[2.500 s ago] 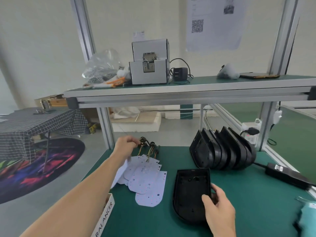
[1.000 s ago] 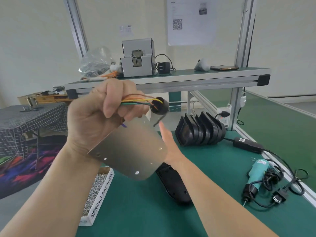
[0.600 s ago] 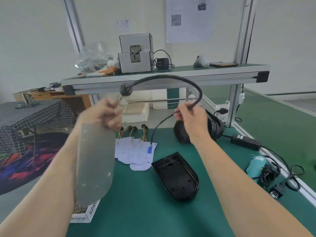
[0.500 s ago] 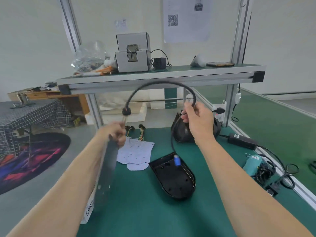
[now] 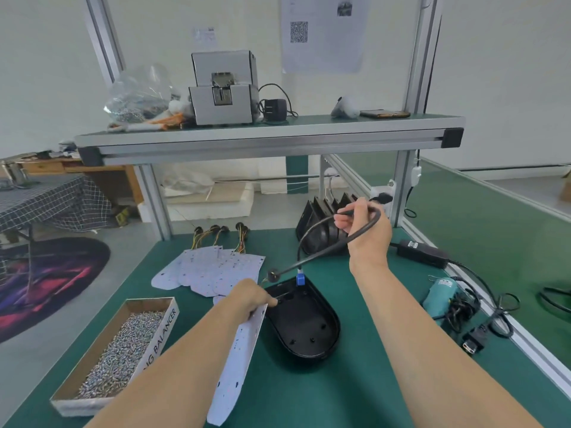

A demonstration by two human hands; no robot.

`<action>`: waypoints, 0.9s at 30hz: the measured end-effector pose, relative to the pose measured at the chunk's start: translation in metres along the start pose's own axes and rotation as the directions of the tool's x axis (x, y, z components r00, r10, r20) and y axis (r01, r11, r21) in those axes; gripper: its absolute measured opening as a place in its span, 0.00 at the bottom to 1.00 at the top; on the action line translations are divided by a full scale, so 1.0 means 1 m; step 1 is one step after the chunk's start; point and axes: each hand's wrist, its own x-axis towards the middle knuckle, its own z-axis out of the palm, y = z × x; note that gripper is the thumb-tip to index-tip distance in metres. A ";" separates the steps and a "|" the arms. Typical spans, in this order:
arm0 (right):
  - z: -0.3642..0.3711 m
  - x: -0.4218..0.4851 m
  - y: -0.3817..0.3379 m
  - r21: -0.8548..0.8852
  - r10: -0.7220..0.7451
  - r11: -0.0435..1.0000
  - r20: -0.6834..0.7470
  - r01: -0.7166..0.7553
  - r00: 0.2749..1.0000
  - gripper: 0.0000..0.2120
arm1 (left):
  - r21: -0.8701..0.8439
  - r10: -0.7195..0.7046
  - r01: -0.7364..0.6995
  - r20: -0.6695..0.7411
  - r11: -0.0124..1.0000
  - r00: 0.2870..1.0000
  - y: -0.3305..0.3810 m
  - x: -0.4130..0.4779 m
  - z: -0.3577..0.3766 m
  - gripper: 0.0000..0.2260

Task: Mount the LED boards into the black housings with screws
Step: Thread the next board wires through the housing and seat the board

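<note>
The left hand [image 5: 250, 296] pinches the top of a white LED board [image 5: 238, 359]. The board is tipped on its edge, just beside the open black housing [image 5: 304, 325] on the green bench [image 5: 355, 390]. The right hand [image 5: 366, 231] is well apart from it, up at 1 o'clock from the housing, curled tight round the black cable [image 5: 309, 260]. The blue plug [image 5: 300, 279] hangs over the housing's top end. I think the plug should go into the housing first — slowly, no yanking — and then the board can lie flat inside. The box of screws [image 5: 120, 347] sits at 9 o'clock.
</note>
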 end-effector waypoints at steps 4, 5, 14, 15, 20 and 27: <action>-0.003 -0.003 0.003 0.000 0.039 0.999 0.014 -0.039 0.999 0.14 | -0.064 -0.007 0.006 -0.017 0.998 1.000 -0.003 0.007 0.002 0.11; -0.003 -0.004 0.002 0.025 0.050 0.998 0.012 -0.050 0.999 0.14 | -0.078 0.000 -0.002 -0.024 0.997 1.000 -0.003 0.008 0.001 0.11; 0.001 -0.009 -0.008 0.074 0.045 0.996 0.018 -0.046 0.999 0.14 | -0.085 0.049 -0.050 -0.022 0.995 0.999 0.005 0.005 -0.014 0.07; -0.001 -0.008 -0.009 0.049 0.036 0.998 0.013 -0.036 0.999 0.14 | -0.093 0.046 -0.047 -0.018 0.995 0.999 0.006 0.005 -0.016 0.07; -0.012 -0.007 -0.017 -0.068 -0.043 0.997 0.050 0.046 0.998 0.14 | -0.133 0.053 -0.054 -0.013 0.990 0.999 0.008 0.003 -0.030 0.04; -0.010 -0.004 -0.040 0.059 -0.086 0.995 0.182 0.077 0.979 0.15 | -0.107 0.199 -0.192 0.061 0.976 0.978 0.024 -0.009 -0.037 0.10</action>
